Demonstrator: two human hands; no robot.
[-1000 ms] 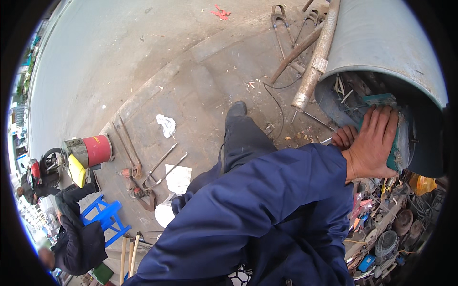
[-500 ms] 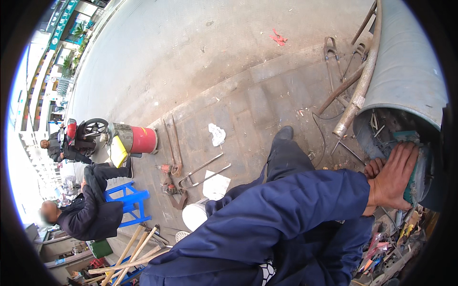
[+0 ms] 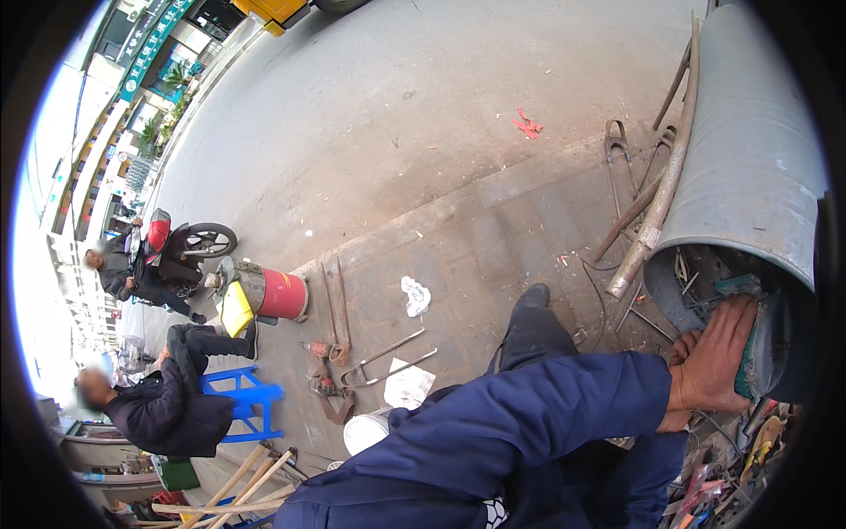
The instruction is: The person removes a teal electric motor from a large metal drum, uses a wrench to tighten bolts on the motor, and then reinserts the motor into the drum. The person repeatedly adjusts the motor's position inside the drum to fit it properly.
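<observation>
I list: left hand point(image 3: 716, 353), part-curled, gripping green case point(image 3: 750, 366); right hand point(image 3: 683, 347), fingers bent, hold hidden from me; yellow vehicle point(image 3: 280, 12), newly in view.

Left hand point(image 3: 710, 361) clamps a teal object point(image 3: 749, 368) right at the mouth of a big grey cylinder point(image 3: 745, 159), right hand point(image 3: 683, 346) tucked just behind, its grip mostly hidden! A rusty pipe point(image 3: 661, 198) runs alongside. Over on the pavement point(image 3: 476, 300), a red drum point(image 3: 284, 294) stands near the roadside edge, crumpled white paper point(image 3: 416, 297) lies further in, and there's a person point(image 3: 176, 410) on a blue stool point(image 3: 247, 401)!
</observation>
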